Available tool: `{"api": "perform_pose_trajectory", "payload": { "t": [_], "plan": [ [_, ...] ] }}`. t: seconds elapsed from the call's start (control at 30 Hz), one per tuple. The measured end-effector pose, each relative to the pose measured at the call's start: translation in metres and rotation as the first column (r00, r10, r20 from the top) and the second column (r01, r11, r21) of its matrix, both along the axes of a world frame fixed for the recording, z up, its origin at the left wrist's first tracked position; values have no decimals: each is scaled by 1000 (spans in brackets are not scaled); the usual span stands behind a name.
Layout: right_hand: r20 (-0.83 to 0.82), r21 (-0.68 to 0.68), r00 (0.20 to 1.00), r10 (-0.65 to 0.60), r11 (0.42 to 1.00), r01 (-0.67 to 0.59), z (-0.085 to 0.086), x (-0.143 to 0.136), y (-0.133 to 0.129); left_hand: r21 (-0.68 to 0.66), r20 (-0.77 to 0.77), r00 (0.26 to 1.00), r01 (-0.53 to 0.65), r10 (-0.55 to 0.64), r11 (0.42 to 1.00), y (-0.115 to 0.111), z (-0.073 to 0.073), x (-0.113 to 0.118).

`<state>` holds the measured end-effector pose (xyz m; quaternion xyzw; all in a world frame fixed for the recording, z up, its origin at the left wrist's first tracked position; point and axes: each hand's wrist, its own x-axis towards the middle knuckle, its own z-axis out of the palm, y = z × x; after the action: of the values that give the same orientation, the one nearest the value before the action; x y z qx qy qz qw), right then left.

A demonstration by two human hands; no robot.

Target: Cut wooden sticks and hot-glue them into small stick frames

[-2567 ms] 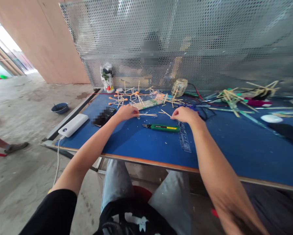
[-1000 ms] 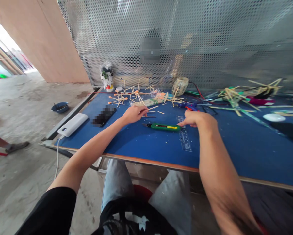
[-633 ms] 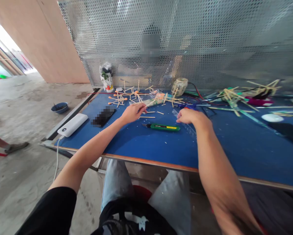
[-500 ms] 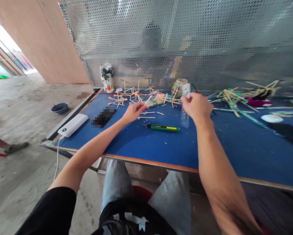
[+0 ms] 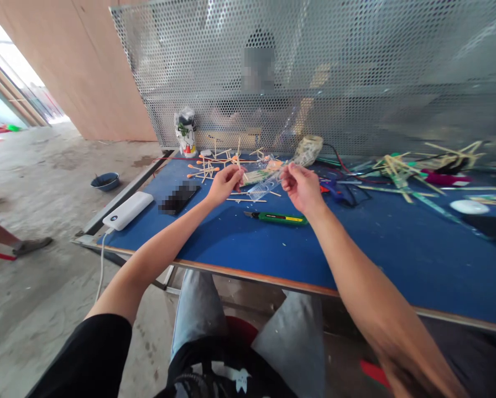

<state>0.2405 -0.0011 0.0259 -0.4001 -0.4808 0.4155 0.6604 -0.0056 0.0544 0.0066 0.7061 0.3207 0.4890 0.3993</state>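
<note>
My left hand (image 5: 225,186) is closed in a pinch on a thin wooden stick (image 5: 245,176), partly hidden by the fingers. Held by one end in my right hand (image 5: 302,187), a clear plastic ruler (image 5: 265,188) slants down to the left, towards the left hand. Its fingers are pressed together. Below both hands lies a green and yellow utility knife (image 5: 276,218), blade out to the left. Some loose cut sticks (image 5: 248,200) rest just beneath the ruler.
Behind my left hand are sticks joined with orange pieces (image 5: 206,167). A phone (image 5: 179,198) and a white power bank (image 5: 129,210) lie left. A tape roll (image 5: 309,149), blue-handled pliers (image 5: 339,192) and a stick bundle (image 5: 397,172) are to the right. Perforated metal (image 5: 355,83) stands behind.
My right hand has moved left and brought the ruler from upright to a slant near my left hand. The left hand, still pinching the stick, has shifted slightly.
</note>
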Motion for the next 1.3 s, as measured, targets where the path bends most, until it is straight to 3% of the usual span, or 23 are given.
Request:
{"api": "perform_pose_trajectory", "payload": {
  "t": [0.1,0.3,0.43,0.77,1.03,1.3],
  "plan": [
    [-19,-9,999,39,999,-39,-5,-7,3,-69,68,997,28,-23,997,-1,2,-3],
    [-72,-14,997,27,999,-28,-12,-8,7,-182,184,959,248,-215,951,-4,9,-9],
    [-97,-17,995,-2,1000,0,-16,-8,9,-211,211,960,226,-182,951,-1,10,-10],
    [-103,2,994,25,1000,-25,-14,-8,8,-266,220,965,201,-144,943,9,-10,-3],
    [-80,13,996,28,1000,-27,-17,-17,5,-336,182,965,243,-190,910,2,-6,-5],
    [-76,-12,993,91,996,-92,-18,-38,-3,-216,120,974,215,-193,953,-9,4,-1]
  ]
}}
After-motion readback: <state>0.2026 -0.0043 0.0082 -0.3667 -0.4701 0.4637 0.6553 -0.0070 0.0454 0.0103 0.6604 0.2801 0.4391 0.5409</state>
